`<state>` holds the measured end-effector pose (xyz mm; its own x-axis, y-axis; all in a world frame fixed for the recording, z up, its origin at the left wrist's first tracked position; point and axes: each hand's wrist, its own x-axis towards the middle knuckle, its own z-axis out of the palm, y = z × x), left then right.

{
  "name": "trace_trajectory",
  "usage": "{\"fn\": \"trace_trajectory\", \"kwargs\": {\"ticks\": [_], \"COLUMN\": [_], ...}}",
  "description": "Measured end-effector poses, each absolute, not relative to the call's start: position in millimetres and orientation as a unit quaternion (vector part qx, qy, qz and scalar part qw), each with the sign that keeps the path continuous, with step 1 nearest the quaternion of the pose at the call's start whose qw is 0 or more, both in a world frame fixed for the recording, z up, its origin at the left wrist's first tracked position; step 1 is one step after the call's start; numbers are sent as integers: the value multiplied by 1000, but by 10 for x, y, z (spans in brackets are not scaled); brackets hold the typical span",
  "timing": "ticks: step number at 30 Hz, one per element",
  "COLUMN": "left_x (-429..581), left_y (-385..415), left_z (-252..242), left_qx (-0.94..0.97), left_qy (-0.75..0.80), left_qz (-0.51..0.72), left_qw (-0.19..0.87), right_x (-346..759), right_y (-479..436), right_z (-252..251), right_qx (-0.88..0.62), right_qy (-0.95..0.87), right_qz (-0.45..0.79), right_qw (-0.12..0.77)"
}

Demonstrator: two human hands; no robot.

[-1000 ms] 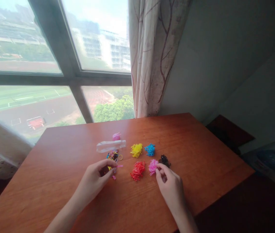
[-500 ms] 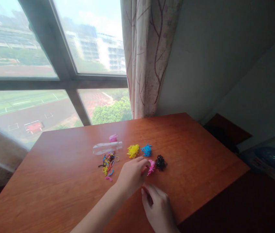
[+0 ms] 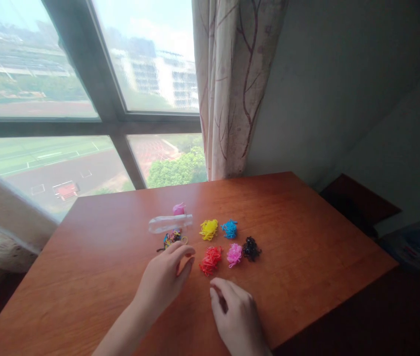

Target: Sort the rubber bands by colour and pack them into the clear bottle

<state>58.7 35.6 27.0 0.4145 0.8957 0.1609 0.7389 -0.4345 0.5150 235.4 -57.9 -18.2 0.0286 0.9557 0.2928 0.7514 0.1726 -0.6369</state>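
Head view: left hand (image 3: 160, 281) loosely parted, seemingly empty, mixed bands (image 3: 173, 238) at its 12 o'clock; right hand (image 3: 237, 311) curled, contents unclear, red bands (image 3: 210, 261) at its 11 o'clock. Probably between picks; lifting one calls for a fine pinch.

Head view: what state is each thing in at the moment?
Left hand: fingers curved, thumb and forefinger apart.
Right hand: fingers curled; grip unclear.
Mixed rubber bands: loosely heaped, partly hidden.
Yellow, blue, red, pink and black rubber bands: separate piles by colour.
Clear plastic container: lying down.
Curtain: hanging, gathered.
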Motion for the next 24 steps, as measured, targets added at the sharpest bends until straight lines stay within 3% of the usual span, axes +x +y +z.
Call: {"fn": "trace_trajectory", "kwargs": {"ticks": [13, 24], "left_x": [0, 16], "left_y": [139, 128], "left_z": [-4, 3], "left_qx": [761, 761], "left_qy": [584, 589], "left_qz": [228, 201], "left_qw": [167, 184], "right_x": [1679, 1566], "right_y": [-232, -94], "right_z": [31, 7], "right_qx": [-655, -667], "right_qy": [-719, -719], "right_qz": [122, 96], "right_qw": [199, 170]}}
